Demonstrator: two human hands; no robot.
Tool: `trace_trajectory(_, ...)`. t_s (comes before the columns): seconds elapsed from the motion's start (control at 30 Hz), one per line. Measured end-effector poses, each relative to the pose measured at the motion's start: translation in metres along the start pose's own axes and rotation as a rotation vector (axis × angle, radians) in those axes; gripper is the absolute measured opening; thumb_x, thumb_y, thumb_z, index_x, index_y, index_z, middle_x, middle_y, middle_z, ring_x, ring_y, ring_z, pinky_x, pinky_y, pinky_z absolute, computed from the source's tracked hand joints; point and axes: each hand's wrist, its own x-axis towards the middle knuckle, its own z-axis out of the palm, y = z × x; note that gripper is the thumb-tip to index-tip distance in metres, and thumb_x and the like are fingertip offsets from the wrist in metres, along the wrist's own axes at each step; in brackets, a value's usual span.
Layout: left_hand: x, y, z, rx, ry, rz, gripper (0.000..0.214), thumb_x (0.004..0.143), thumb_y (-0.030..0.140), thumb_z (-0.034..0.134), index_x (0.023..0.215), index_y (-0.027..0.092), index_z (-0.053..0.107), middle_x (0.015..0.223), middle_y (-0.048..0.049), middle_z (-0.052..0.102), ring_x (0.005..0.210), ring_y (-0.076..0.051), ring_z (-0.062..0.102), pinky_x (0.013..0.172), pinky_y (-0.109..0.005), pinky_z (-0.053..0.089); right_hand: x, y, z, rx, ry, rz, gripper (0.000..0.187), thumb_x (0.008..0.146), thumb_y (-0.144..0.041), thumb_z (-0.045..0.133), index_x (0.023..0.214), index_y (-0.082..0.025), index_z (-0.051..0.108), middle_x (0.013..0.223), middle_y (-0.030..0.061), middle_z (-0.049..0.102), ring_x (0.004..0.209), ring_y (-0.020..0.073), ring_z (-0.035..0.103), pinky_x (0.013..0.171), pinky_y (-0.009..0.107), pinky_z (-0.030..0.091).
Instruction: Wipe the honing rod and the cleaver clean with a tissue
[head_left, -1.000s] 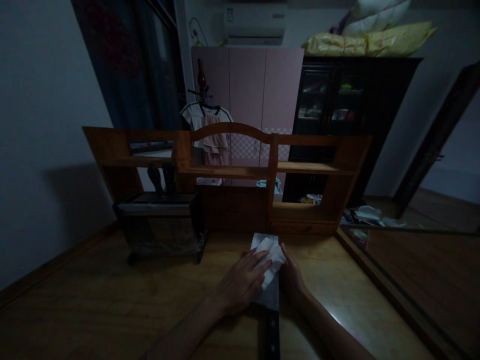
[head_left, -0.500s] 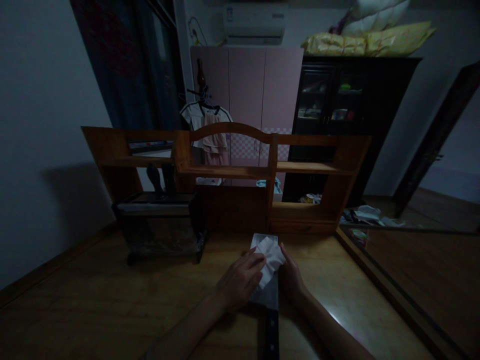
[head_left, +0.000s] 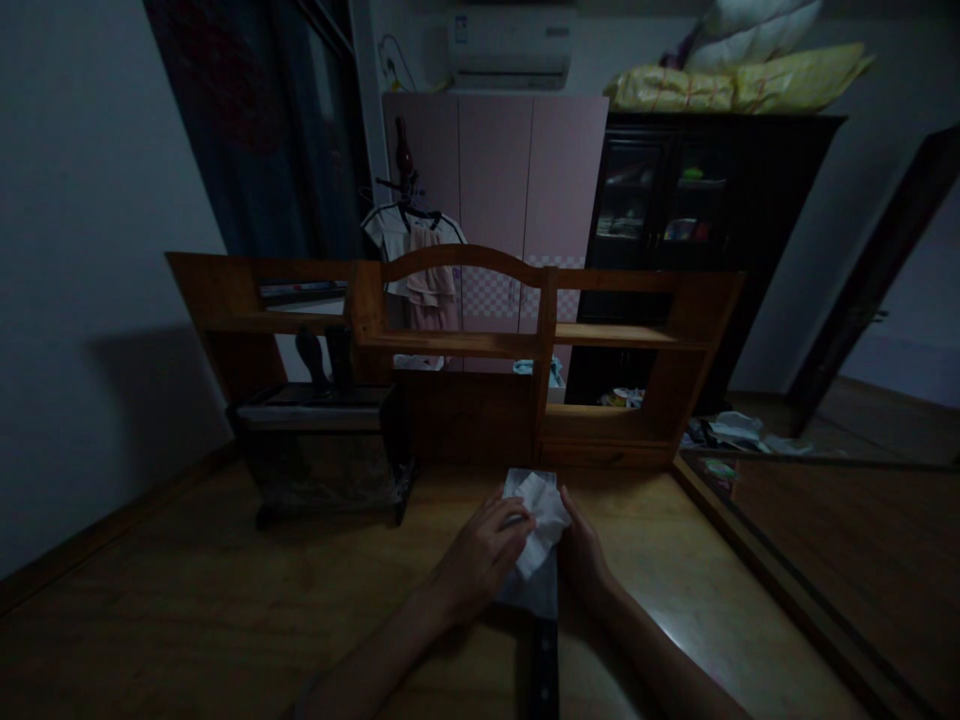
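A cleaver (head_left: 534, 597) lies on the wooden table with its black riveted handle (head_left: 545, 660) pointing toward me and its broad blade away. Over the blade is a crumpled white tissue (head_left: 541, 515). My left hand (head_left: 491, 550) is closed on the tissue's left side, its fingers bent and pressing it against the blade. At the right edge of blade and tissue is my right hand (head_left: 583, 548), fingers together and its tip touching the tissue. Its other fingers are largely hidden behind the hand.
A dark knife block (head_left: 322, 465) with two black handles stands at the left. Behind the cleaver runs a wooden shelf unit (head_left: 465, 345). A raised wooden edge (head_left: 750, 540) borders the table on the right. Farther back are a pink wardrobe (head_left: 491, 180) and a dark cabinet (head_left: 757, 200).
My left hand has shifted slightly, its fingers now a little higher and farther over the tissue. The right hand and the cleaver stay almost where they were.
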Motion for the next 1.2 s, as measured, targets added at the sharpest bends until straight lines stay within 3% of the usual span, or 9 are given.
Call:
trace_trajectory(0.23, 0.000, -0.007, 0.001, -0.075, 0.018, -0.043, 0.037, 0.100, 0.027, 0.030, 0.124, 0.032, 0.057, 0.122, 0.0016, 0.060, 0.125, -0.015, 0.044, 0.117, -0.046, 0.015, -0.002, 0.000, 0.008, -0.022, 0.016, 0.005, 0.041, 0.076, -0.048, 0.066, 0.096, -0.013, 0.069, 0.085, 0.0082, 0.074, 0.091, 0.0265, 0.067, 0.093, 0.040, 0.043)
trace_trajectory(0.47, -0.001, -0.012, 0.002, -0.095, 0.046, -0.084, 0.036, 0.100, 0.028, 0.032, 0.124, 0.033, 0.058, 0.116, 0.0030, 0.064, 0.122, -0.015, 0.048, 0.117, -0.045, 0.017, 0.003, 0.001, 0.001, -0.033, 0.025, -0.025, 0.037, 0.074, -0.047, 0.067, 0.091, -0.014, 0.070, 0.081, 0.0072, 0.073, 0.089, 0.0252, 0.067, 0.094, 0.039, 0.043)
trace_trajectory(0.53, -0.003, -0.010, 0.003, -0.061, 0.043, -0.069, 0.035, 0.099, 0.029, 0.035, 0.126, 0.032, 0.057, 0.125, 0.0007, 0.059, 0.125, -0.016, 0.045, 0.116, -0.043, 0.021, 0.005, 0.002, -0.002, -0.039, 0.036, -0.060, 0.036, 0.073, -0.047, 0.068, 0.091, -0.015, 0.070, 0.080, 0.0060, 0.073, 0.087, 0.0239, 0.067, 0.094, 0.038, 0.043)
trace_trajectory(0.63, -0.004, -0.005, 0.005, 0.016, 0.031, -0.054, 0.037, 0.098, 0.033, 0.037, 0.132, 0.030, 0.051, 0.147, -0.0014, 0.037, 0.135, -0.020, 0.033, 0.114, -0.042, 0.027, 0.004, 0.002, -0.005, -0.035, 0.038, -0.074, 0.038, 0.074, -0.050, 0.067, 0.094, -0.017, 0.071, 0.083, 0.0052, 0.074, 0.086, 0.0232, 0.067, 0.093, 0.037, 0.044)
trace_trajectory(0.77, -0.004, -0.004, 0.007, 0.131, -0.057, -0.031, 0.042, 0.098, 0.035, 0.034, 0.140, 0.034, 0.038, 0.156, 0.0024, 0.012, 0.142, -0.022, 0.015, 0.116, -0.046, 0.019, 0.001, 0.002, -0.004, -0.031, 0.040, -0.032, 0.046, 0.076, -0.053, 0.063, 0.101, -0.016, 0.070, 0.091, 0.0073, 0.074, 0.094, 0.0247, 0.066, 0.095, 0.039, 0.043)
trace_trajectory(1.03, -0.006, -0.012, 0.010, 0.183, -0.198, -0.007, 0.051, 0.099, 0.040, 0.030, 0.148, 0.033, 0.018, 0.156, 0.0021, 0.010, 0.143, -0.020, 0.009, 0.116, -0.047, 0.016, 0.003, 0.003, -0.004, -0.030, 0.093, -0.076, 0.044, 0.073, -0.051, 0.067, 0.100, -0.017, 0.071, 0.095, 0.0069, 0.074, 0.097, 0.0238, 0.066, 0.097, 0.037, 0.042)
trace_trajectory(1.2, -0.006, -0.012, 0.010, 0.155, -0.226, -0.004, 0.054, 0.099, 0.042, 0.027, 0.149, 0.030, 0.009, 0.156, 0.0007, 0.011, 0.143, -0.019, 0.009, 0.116, -0.046, 0.016, 0.003, 0.003, -0.002, -0.031, 0.109, -0.124, 0.040, 0.071, -0.050, 0.070, 0.095, -0.019, 0.071, 0.095, 0.0052, 0.074, 0.097, 0.0217, 0.065, 0.098, 0.034, 0.041)
